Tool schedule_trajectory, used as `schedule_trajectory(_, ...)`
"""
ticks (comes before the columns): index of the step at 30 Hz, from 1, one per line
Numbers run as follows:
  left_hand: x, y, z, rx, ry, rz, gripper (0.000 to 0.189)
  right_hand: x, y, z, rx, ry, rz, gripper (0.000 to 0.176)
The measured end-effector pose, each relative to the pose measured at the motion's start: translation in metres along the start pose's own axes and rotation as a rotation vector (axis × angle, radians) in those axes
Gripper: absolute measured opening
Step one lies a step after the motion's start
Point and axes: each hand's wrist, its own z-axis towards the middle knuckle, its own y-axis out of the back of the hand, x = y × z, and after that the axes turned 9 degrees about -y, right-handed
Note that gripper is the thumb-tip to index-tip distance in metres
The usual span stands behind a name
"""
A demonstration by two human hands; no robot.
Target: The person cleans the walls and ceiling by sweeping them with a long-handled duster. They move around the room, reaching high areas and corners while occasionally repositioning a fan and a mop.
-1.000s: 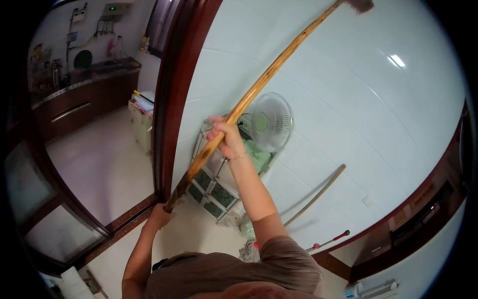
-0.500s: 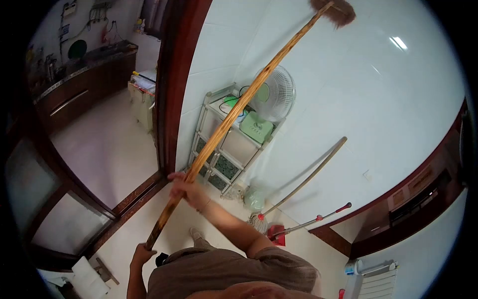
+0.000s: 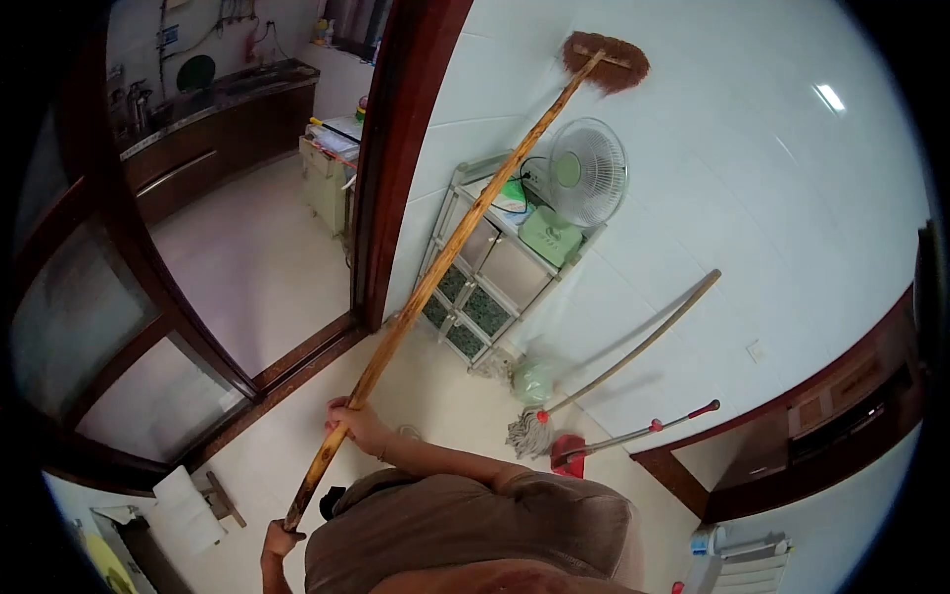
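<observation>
Aloft, broom: The broom point(image 3: 447, 253) slants from the lower left to the upper centre of the frame, its brown head point(image 3: 618, 74) set before the pale wall point(image 3: 732, 158); whether bristles touch tile cannot be told.
Left hand point(image 3: 281, 541): Wrapped round the handle point(image 3: 394, 336) near its darkened end, lower left of the frame, holding nothing else.
Right hand point(image 3: 358, 426): Curled closed about the same handle a little higher, lower left of centre, forearm crossing before the shirt point(image 3: 465, 525).
Fan point(image 3: 589, 176) and rack point(image 3: 517, 274): Around the centre of the frame, the fan just below the head.
Floor: A mop point(image 3: 530, 434) and red dustpan point(image 3: 568, 456) lie below centre, well apart from both hands.
Handling: So long a reach probably feels top-heavy; a wider spread between hands would likely steady it, the left anchoring the end, the right guiding, with the head best held clear of the fan.
</observation>
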Motion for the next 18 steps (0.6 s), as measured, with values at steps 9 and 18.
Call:
schedule_trajectory(9, -0.132, -0.063, 0.115, 0.113, -0.264, -0.195, 0.021, 0.152, 0.047, 0.017, -0.099, 0.341, -0.19, 0.021)
schedule_trajectory(18, -0.204, -0.066, 0.169, 0.273, -0.216, -0.238, 0.021, 0.296, 0.049, 0.008, 0.032, 0.369, -0.161, 0.042)
